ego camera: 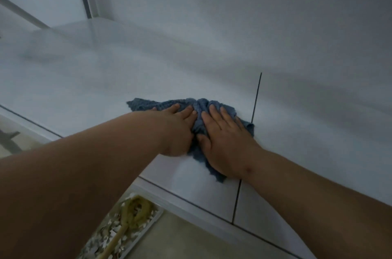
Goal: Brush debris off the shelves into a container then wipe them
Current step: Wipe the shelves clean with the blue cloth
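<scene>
One crumpled blue knitted cloth (pixel 201 118) lies on the smooth white shelf (pixel 84 88), pinned under both hands side by side: the left hand (pixel 178 129) presses its left half and the right hand (pixel 222 137) its right half, fingers straight and pointing toward the back wall, nothing gripped. The cloth's long axis runs left to right, with most bare shelf stretching away to the left, so the left hand is nearer that unwiped run. Below the shelf edge sits one white tray of pale debris (pixel 110 235) holding one wooden-handled brush (pixel 135 212).

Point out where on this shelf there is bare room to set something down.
Bare patches: the white shelf left of the blue cloth, out to the far left corner; the strip between cloth and back wall; and right of the dark seam. Crowded: the middle front, where left hand and right hand press the cloth.
</scene>
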The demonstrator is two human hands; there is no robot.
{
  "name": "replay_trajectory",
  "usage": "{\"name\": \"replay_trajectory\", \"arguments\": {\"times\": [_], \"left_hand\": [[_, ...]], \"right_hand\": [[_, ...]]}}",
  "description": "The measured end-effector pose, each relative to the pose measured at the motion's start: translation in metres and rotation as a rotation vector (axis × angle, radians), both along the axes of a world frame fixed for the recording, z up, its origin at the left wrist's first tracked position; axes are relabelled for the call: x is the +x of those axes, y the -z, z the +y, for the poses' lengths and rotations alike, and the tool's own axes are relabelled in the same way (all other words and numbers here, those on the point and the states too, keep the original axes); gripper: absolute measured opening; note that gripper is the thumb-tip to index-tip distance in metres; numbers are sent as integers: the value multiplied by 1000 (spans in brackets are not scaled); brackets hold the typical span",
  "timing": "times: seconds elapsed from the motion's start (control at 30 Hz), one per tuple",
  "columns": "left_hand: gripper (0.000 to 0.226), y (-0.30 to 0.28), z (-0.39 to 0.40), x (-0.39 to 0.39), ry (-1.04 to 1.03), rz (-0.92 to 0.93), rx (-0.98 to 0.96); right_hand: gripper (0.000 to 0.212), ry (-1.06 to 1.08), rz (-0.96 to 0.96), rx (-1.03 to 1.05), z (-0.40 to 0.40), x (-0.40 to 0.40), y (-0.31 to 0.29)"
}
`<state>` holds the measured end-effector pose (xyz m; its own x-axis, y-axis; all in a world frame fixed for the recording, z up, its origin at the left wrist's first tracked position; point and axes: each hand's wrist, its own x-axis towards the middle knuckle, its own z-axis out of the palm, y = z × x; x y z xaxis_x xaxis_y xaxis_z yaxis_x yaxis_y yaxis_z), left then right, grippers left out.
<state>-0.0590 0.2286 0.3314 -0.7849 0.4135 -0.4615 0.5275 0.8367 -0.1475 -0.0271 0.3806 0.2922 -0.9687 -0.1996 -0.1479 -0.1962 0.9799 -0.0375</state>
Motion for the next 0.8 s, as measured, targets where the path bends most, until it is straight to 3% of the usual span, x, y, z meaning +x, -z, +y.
{"name": "replay_trajectory", "arguments": {"times": [0.13,0.27,0.4,0.57,0.8], "left_hand": [[59,3,36,-33,117,80,-118],[61,13,67,-74,65,154,-101],[50,27,101,-110,55,192,-106],[53,14,108,-101,71,239,-185],[56,6,98,-64,285,217,-263]], "right_hand": [[65,53,40,44,29,-47,5],[79,36,16,115,64,-103,7],[68,51,-18,119,86,-138,2],[67,47,7,97,93,-129,5],[63,83,30,80,69,-66,5]]}}
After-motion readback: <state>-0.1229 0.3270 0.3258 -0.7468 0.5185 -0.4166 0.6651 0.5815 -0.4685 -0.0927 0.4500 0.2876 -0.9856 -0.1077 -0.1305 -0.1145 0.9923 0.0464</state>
